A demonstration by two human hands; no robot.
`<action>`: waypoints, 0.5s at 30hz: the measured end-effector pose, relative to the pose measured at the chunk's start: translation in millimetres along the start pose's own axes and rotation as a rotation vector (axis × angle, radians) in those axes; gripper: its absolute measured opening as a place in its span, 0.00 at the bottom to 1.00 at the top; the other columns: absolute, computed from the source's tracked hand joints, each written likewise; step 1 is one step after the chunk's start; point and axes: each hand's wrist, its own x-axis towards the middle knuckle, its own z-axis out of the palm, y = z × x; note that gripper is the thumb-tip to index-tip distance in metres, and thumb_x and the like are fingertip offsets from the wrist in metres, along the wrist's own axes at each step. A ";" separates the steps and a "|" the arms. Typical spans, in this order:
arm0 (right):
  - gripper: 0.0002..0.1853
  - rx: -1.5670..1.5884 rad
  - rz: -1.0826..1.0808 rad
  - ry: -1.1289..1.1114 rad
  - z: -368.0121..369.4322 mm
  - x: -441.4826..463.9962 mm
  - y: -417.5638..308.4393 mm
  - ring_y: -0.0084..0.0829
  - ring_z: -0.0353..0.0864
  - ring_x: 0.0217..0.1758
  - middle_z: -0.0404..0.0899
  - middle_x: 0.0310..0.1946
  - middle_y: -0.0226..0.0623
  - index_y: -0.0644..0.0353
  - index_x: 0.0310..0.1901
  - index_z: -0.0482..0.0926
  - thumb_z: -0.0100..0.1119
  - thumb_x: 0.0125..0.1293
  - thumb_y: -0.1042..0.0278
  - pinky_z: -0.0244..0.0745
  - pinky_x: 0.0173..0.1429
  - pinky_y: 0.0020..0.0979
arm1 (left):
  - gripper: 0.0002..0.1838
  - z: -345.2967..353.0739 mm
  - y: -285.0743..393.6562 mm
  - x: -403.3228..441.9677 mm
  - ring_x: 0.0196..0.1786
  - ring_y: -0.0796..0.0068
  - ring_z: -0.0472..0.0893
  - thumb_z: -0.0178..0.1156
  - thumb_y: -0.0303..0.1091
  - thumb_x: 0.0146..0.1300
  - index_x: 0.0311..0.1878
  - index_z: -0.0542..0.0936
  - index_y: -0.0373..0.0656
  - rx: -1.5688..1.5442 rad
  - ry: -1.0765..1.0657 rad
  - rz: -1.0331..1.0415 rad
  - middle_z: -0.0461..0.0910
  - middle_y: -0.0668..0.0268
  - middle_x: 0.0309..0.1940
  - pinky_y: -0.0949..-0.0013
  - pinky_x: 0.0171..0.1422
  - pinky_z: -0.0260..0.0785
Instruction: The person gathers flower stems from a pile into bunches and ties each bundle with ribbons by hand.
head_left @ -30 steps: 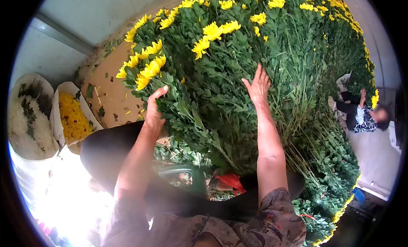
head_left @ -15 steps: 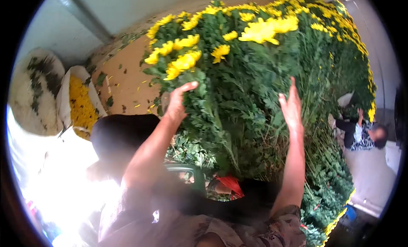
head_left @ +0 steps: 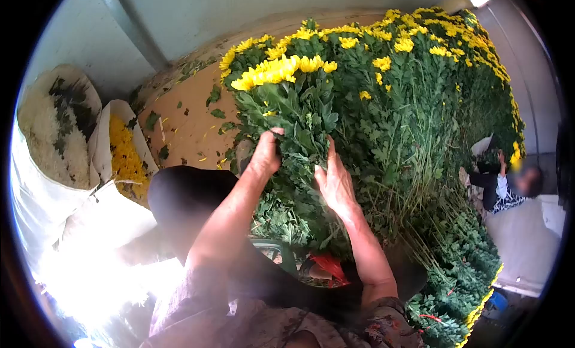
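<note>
A bunch of yellow chrysanthemums point(head_left: 299, 111) stands upright in front of me, its flower heads gathered at the top and its green leafy stems running down toward my lap. My left hand point(head_left: 268, 151) is closed around its left side, thumb on top and fingers partly hidden in the leaves. Against the right side, my right hand point(head_left: 336, 181) holds the stems, with the index finger pointing up and the thumb in front. The lower stem ends are hidden among leaves near my knees.
A large pile of yellow chrysanthemums point(head_left: 413, 108) lies to the right and behind. At left stand a sack of pale petals point(head_left: 72, 159) and a sack of yellow petals point(head_left: 127, 162). Loose leaves lie on a brown board point(head_left: 191, 117). Another person point(head_left: 509, 189) sits at far right.
My hands were wide apart around loose flowers; now they are close together on a bunch. The right hand moved left, and the flower heads are drawn together.
</note>
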 end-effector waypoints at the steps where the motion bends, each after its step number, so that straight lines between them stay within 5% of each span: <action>1: 0.39 -0.003 0.015 0.012 -2.6 2.6 -4.1 0.56 0.80 0.40 0.73 0.49 0.57 0.53 0.75 0.44 0.53 0.67 0.62 0.79 0.42 0.48 | 0.19 -2.7 4.8 -1.5 0.48 0.67 0.78 0.63 0.31 0.49 0.46 0.79 0.38 0.012 -0.108 -0.039 0.80 0.63 0.40 0.59 0.57 0.71; 3: 0.41 -0.060 0.225 -0.182 -11.3 8.3 -12.2 0.57 0.78 0.49 0.71 0.53 0.60 0.53 0.75 0.40 0.53 0.67 0.67 0.77 0.52 0.47 | 0.22 -5.7 6.8 -0.6 0.50 0.65 0.77 0.68 0.35 0.48 0.47 0.81 0.38 0.180 -0.159 -0.085 0.82 0.62 0.46 0.61 0.59 0.69; 5: 0.41 -0.108 0.099 -0.143 -1.2 3.5 -17.9 0.53 0.80 0.38 0.73 0.45 0.61 0.54 0.75 0.41 0.54 0.67 0.64 0.79 0.39 0.47 | 0.25 6.6 5.6 -13.9 0.49 0.65 0.78 0.71 0.40 0.47 0.49 0.81 0.39 0.364 -0.066 0.003 0.82 0.61 0.46 0.61 0.58 0.69; 9: 0.44 -0.050 -0.120 -0.204 24.5 -6.7 -37.7 0.46 0.76 0.30 0.71 0.37 0.51 0.54 0.75 0.40 0.57 0.67 0.55 0.81 0.42 0.45 | 0.21 -18.3 11.9 -14.2 0.41 0.65 0.81 0.69 0.41 0.46 0.43 0.81 0.40 0.233 0.117 0.006 0.83 0.62 0.37 0.62 0.49 0.74; 10: 0.38 -0.081 -0.146 -0.207 19.5 -6.2 -40.5 0.44 0.79 0.37 0.75 0.40 0.51 0.56 0.73 0.51 0.55 0.68 0.52 0.81 0.44 0.42 | 0.19 -28.8 14.2 -16.2 0.39 0.66 0.82 0.65 0.41 0.51 0.43 0.81 0.39 0.194 0.103 0.046 0.83 0.62 0.36 0.64 0.48 0.75; 11: 0.38 -0.059 -0.133 -0.201 25.7 -2.3 -27.9 0.44 0.79 0.37 0.75 0.40 0.51 0.56 0.73 0.51 0.55 0.68 0.52 0.81 0.44 0.42 | 0.17 -36.2 16.4 -16.8 0.37 0.67 0.82 0.61 0.40 0.55 0.43 0.81 0.38 0.160 0.083 0.085 0.84 0.62 0.36 0.65 0.46 0.76; 14: 0.21 0.409 0.003 0.065 25.6 16.8 30.1 0.43 0.80 0.51 0.80 0.48 0.46 0.59 0.60 0.72 0.49 0.73 0.54 0.79 0.50 0.45 | 0.18 -49.0 26.7 -10.9 0.36 0.64 0.82 0.62 0.40 0.51 0.42 0.80 0.38 0.231 0.133 0.161 0.83 0.61 0.35 0.62 0.45 0.77; 15: 0.24 0.089 -0.017 0.239 34.0 24.1 65.1 0.43 0.78 0.52 0.79 0.51 0.45 0.53 0.61 0.71 0.59 0.66 0.54 0.74 0.56 0.46 | 0.19 -46.7 30.3 -12.0 0.36 0.63 0.82 0.64 0.38 0.47 0.41 0.80 0.40 0.217 0.149 0.138 0.83 0.62 0.35 0.60 0.44 0.77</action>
